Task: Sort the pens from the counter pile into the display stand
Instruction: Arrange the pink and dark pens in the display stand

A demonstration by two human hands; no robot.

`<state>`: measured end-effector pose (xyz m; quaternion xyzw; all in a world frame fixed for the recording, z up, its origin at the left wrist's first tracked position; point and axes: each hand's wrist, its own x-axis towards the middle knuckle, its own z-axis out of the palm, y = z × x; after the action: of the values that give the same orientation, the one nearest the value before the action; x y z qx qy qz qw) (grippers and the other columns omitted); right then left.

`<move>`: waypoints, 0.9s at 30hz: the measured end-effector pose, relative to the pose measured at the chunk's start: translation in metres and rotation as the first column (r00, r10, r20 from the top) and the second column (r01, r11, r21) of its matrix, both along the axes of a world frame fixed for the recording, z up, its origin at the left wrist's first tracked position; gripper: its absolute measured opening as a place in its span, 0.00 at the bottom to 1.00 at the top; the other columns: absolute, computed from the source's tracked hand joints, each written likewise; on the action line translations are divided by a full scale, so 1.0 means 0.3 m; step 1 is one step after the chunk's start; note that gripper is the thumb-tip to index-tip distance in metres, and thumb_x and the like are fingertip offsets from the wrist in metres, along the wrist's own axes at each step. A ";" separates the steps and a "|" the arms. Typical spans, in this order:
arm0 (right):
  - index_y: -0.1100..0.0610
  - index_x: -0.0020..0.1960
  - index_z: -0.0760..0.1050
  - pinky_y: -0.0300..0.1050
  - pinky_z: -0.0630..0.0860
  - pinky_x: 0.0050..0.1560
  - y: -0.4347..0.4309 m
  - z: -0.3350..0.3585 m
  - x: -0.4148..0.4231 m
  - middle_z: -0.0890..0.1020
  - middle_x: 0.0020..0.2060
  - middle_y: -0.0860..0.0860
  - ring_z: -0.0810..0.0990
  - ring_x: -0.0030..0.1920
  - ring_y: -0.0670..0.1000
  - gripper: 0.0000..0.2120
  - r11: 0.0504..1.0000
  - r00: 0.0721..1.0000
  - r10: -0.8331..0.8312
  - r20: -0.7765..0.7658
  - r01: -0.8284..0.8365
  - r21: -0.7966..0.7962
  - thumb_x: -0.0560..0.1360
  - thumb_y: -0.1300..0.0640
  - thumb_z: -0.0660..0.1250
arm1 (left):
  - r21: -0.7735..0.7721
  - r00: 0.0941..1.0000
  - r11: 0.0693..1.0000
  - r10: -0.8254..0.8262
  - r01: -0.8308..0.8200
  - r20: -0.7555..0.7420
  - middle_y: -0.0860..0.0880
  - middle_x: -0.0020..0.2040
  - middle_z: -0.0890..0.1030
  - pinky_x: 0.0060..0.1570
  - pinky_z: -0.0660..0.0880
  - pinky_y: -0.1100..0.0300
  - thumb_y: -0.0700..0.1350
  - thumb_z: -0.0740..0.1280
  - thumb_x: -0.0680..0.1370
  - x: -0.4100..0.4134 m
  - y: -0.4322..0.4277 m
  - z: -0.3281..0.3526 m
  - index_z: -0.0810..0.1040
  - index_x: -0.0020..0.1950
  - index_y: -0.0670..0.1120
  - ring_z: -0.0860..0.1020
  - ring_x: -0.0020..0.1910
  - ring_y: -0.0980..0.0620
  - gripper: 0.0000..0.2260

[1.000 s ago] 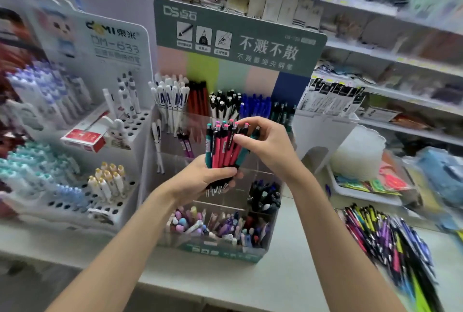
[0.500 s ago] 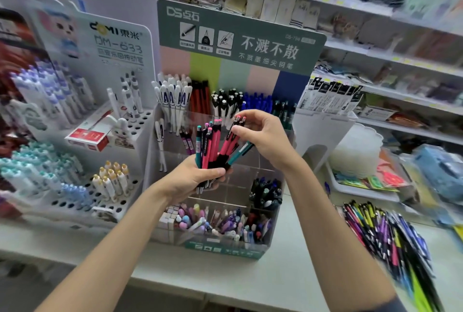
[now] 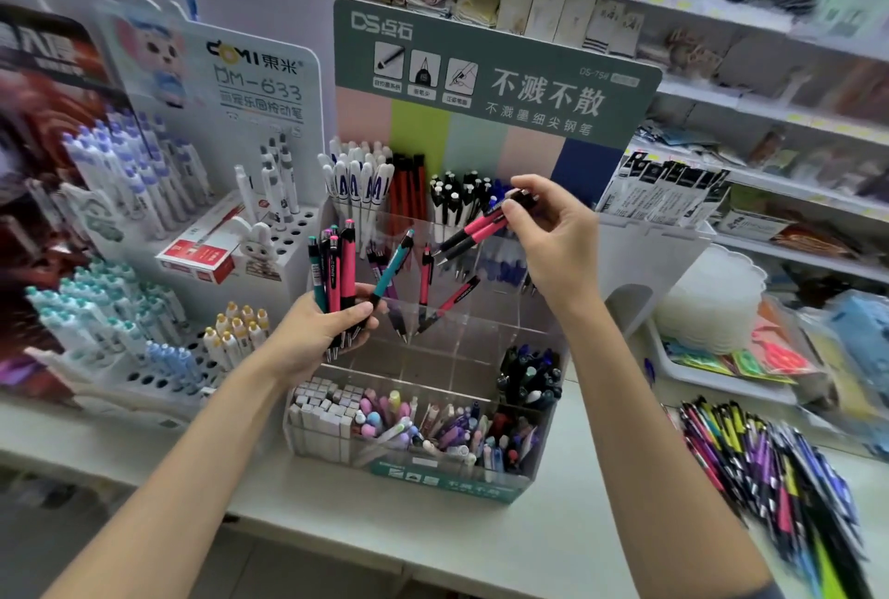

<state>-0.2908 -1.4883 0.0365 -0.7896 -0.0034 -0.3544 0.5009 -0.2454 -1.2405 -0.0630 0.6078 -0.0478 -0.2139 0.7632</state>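
Note:
My left hand [image 3: 312, 333] grips a bundle of pink and teal pens [image 3: 336, 271] upright in front of the clear acrylic display stand [image 3: 481, 338]. One teal pen [image 3: 394, 261] leans out of the bundle to the right. My right hand [image 3: 553, 237] pinches two pink pens [image 3: 474, 232] by their black tops, tips slanting down-left over the stand's middle tier. A few pink pens [image 3: 425, 276] stand in that tier. The counter pile of mixed pens [image 3: 769, 478] lies at the far right.
A white pen rack [image 3: 144, 309] with blue and teal pens stands at the left. The green sign board [image 3: 481, 83] rises behind the stand. A white tray [image 3: 721, 377] with packets sits right of it. Store shelves [image 3: 769, 117] fill the background.
My right hand has pulled two pink pens out of the bundle and carried them up and right, over the stand. The left hand's bundle has thinned and shifted left.

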 end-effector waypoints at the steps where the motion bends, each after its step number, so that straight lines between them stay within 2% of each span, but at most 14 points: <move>1: 0.57 0.56 0.80 0.38 0.78 0.48 -0.003 -0.013 -0.001 0.83 0.45 0.52 0.82 0.44 0.46 0.09 1.000 1.000 -0.010 -0.012 0.010 -0.023 0.76 0.65 0.70 | -0.006 1.000 1.000 0.013 -0.013 0.001 0.44 0.46 0.86 0.45 0.81 0.57 0.33 0.66 0.79 0.000 0.000 -0.002 0.78 0.60 0.39 0.83 0.39 0.53 0.10; 3: 0.58 0.57 0.80 0.38 0.78 0.50 -0.008 -0.043 -0.003 0.83 0.47 0.51 0.81 0.44 0.43 0.10 0.994 0.997 -0.006 -0.078 -0.002 -0.108 0.77 0.64 0.69 | -0.013 1.000 1.000 0.023 -0.023 -0.001 0.44 0.46 0.86 0.45 0.81 0.57 0.33 0.66 0.79 -0.002 0.001 -0.005 0.78 0.59 0.39 0.83 0.40 0.53 0.10; 6: 0.58 0.61 0.79 0.42 0.78 0.55 0.004 -0.089 -0.001 0.82 0.54 0.51 0.81 0.49 0.47 0.13 0.960 0.983 0.016 -0.182 -0.066 -0.272 0.77 0.63 0.68 | -0.023 1.000 1.000 0.011 -0.011 -0.004 0.44 0.47 0.85 0.46 0.82 0.57 0.34 0.66 0.78 -0.003 -0.003 -0.006 0.78 0.60 0.40 0.83 0.42 0.52 0.11; 9: 0.60 0.64 0.77 0.35 0.72 0.62 0.038 -0.121 0.002 0.80 0.59 0.51 0.78 0.58 0.46 0.15 0.907 0.965 0.015 -0.260 -0.122 -0.402 0.78 0.65 0.67 | -0.042 1.000 0.999 -0.017 0.017 -0.005 0.44 0.48 0.85 0.46 0.82 0.57 0.33 0.66 0.78 -0.009 -0.018 0.000 0.78 0.60 0.39 0.82 0.43 0.50 0.11; 12: 0.60 0.66 0.76 0.44 0.72 0.66 0.075 -0.164 0.012 0.79 0.62 0.54 0.77 0.61 0.48 0.16 0.890 0.923 0.008 -0.385 -0.182 -0.419 0.79 0.65 0.65 | -0.073 0.999 0.996 -0.046 0.044 -0.020 0.43 0.49 0.85 0.48 0.82 0.54 0.33 0.66 0.79 -0.014 -0.032 0.005 0.78 0.59 0.39 0.82 0.43 0.50 0.10; 14: 0.59 0.68 0.75 0.44 0.71 0.66 0.099 -0.200 0.018 0.78 0.63 0.54 0.76 0.62 0.50 0.17 0.878 0.887 -0.009 -0.462 -0.214 -0.428 0.80 0.64 0.64 | -0.107 0.998 0.992 -0.063 0.059 -0.029 0.42 0.50 0.84 0.49 0.82 0.53 0.33 0.65 0.78 -0.018 -0.038 0.007 0.78 0.58 0.40 0.83 0.43 0.49 0.10; 17: 0.58 0.72 0.71 0.42 0.66 0.69 0.125 -0.246 0.020 0.74 0.67 0.55 0.72 0.68 0.53 0.20 0.875 0.888 -0.054 -0.457 -0.179 -0.449 0.80 0.63 0.63 | -0.163 0.995 0.984 -0.086 0.077 -0.046 0.42 0.48 0.85 0.48 0.83 0.53 0.33 0.65 0.79 -0.028 -0.050 0.013 0.78 0.57 0.40 0.83 0.43 0.49 0.09; 19: 0.59 0.73 0.70 0.44 0.65 0.71 0.134 -0.258 0.008 0.73 0.68 0.56 0.69 0.69 0.54 0.22 0.840 0.941 -0.095 -0.324 -0.099 -0.534 0.79 0.63 0.66 | -0.166 0.994 0.982 -0.099 0.090 -0.043 0.43 0.48 0.85 0.47 0.83 0.53 0.33 0.65 0.78 -0.035 -0.057 0.015 0.78 0.57 0.41 0.84 0.42 0.50 0.09; 21: 0.62 0.68 0.74 0.43 0.70 0.67 0.141 -0.246 -0.003 0.77 0.61 0.57 0.74 0.63 0.53 0.19 0.834 0.992 -0.115 -0.048 0.070 -0.547 0.77 0.66 0.67 | -0.161 0.992 0.980 -0.119 0.113 -0.031 0.44 0.48 0.85 0.47 0.82 0.54 0.34 0.66 0.78 -0.038 -0.061 0.019 0.78 0.58 0.42 0.84 0.42 0.50 0.10; 22: 0.63 0.65 0.76 0.41 0.73 0.63 0.147 -0.227 -0.007 0.79 0.56 0.56 0.76 0.58 0.52 0.17 0.856 0.990 -0.117 0.073 0.137 -0.498 0.76 0.67 0.67 | -0.167 0.991 0.978 -0.130 0.125 -0.024 0.44 0.48 0.84 0.47 0.82 0.54 0.34 0.66 0.78 -0.037 -0.065 0.020 0.78 0.60 0.43 0.83 0.42 0.50 0.11; 23: 0.63 0.63 0.78 0.41 0.75 0.57 0.159 -0.199 -0.013 0.79 0.53 0.54 0.78 0.53 0.50 0.15 0.887 0.987 -0.095 0.129 0.143 -0.440 0.76 0.67 0.67 | -0.175 0.990 0.975 -0.143 0.139 -0.015 0.45 0.47 0.83 0.46 0.82 0.55 0.34 0.66 0.78 -0.035 -0.070 0.022 0.77 0.61 0.44 0.82 0.41 0.51 0.12; 24: 0.62 0.63 0.78 0.40 0.76 0.51 0.178 -0.167 -0.018 0.79 0.50 0.53 0.78 0.47 0.48 0.15 0.922 0.992 -0.056 0.113 0.095 -0.375 0.77 0.64 0.67 | -0.177 0.987 0.972 -0.160 0.157 -0.003 0.46 0.46 0.82 0.46 0.81 0.56 0.34 0.66 0.78 -0.035 -0.078 0.025 0.77 0.62 0.44 0.81 0.40 0.52 0.13; 25: 0.60 0.65 0.76 0.39 0.76 0.47 0.199 -0.137 -0.020 0.78 0.49 0.51 0.77 0.42 0.46 0.17 0.951 0.999 -0.006 0.032 0.016 -0.308 0.77 0.61 0.69 | -0.169 0.983 0.969 -0.181 0.181 0.016 0.46 0.44 0.81 0.45 0.81 0.57 0.35 0.67 0.78 -0.037 -0.088 0.030 0.77 0.62 0.43 0.79 0.39 0.53 0.13; 27: 0.55 0.73 0.68 0.37 0.76 0.45 0.236 -0.099 -0.018 0.77 0.53 0.48 0.77 0.39 0.47 0.28 0.968 0.979 0.076 -0.189 -0.118 -0.222 0.76 0.53 0.71 | -0.107 0.969 0.964 -0.235 0.243 0.083 0.47 0.39 0.78 0.42 0.78 0.58 0.35 0.67 0.78 -0.045 -0.112 0.041 0.76 0.55 0.40 0.76 0.38 0.53 0.07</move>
<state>-0.2962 -1.4175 0.0067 -0.8701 -0.0386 -0.2541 0.4205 -0.2589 -1.2742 -0.0507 0.5592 -0.1595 -0.2800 0.7638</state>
